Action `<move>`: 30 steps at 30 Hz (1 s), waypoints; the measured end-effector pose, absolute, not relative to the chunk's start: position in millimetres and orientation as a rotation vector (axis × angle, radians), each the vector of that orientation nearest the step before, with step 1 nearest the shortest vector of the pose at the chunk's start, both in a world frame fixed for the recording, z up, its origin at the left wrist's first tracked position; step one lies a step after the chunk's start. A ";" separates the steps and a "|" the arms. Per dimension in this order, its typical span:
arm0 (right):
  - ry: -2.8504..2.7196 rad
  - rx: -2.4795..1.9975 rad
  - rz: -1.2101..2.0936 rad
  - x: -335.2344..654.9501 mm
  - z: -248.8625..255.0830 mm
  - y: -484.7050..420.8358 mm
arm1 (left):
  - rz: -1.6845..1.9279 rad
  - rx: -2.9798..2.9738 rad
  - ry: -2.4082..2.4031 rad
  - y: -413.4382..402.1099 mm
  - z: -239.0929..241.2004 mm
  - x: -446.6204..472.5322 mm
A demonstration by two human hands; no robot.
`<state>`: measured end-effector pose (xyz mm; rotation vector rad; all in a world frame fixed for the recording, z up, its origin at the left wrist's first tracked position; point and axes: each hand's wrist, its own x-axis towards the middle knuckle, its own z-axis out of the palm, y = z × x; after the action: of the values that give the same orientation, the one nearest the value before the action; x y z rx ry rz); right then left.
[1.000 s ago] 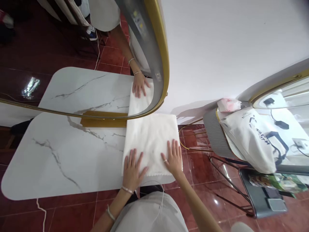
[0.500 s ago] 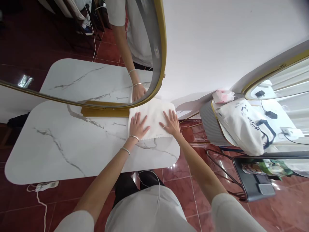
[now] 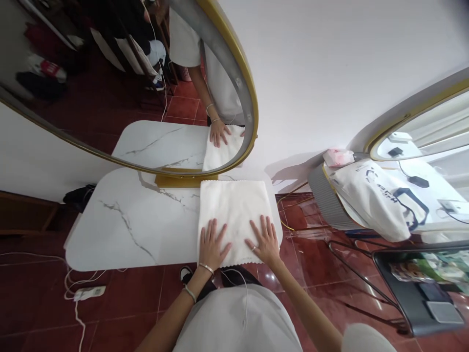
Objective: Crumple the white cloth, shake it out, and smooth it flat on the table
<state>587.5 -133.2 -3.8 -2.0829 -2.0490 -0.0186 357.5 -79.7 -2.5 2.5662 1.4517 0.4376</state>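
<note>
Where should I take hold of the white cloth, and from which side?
Probably pinch the cloth at its near edge, between the left hand and right hand, coming from the person's side: it lies flat, and that scalloped edge reaches the table's near rim.

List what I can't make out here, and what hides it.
All in the head view:
Tabletop beneath the white cloth: covered by it.
Cloth beneath the left hand and right hand: hidden by them.
Large mirror: top cut off by the upper edge.
Small lettering on the white bag: blurred.
</note>
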 end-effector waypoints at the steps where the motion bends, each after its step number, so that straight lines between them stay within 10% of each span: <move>1: -2.051 -2.081 -0.026 588.6 -4.0 -131.9 | 0.456 2.557 1.442 -78.9 -2.9 358.7; 10: -2.044 -2.059 -0.062 598.5 -6.4 -121.5 | 0.870 1.754 1.868 45.4 21.0 378.3; 30: -2.009 -2.064 0.001 550.8 -2.1 -101.1 | 0.475 2.312 1.727 70.1 0.6 395.8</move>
<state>550.8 -101.1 -2.1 -2.0637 -2.0093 0.0013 395.8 70.1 0.6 2.3120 1.7272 0.4747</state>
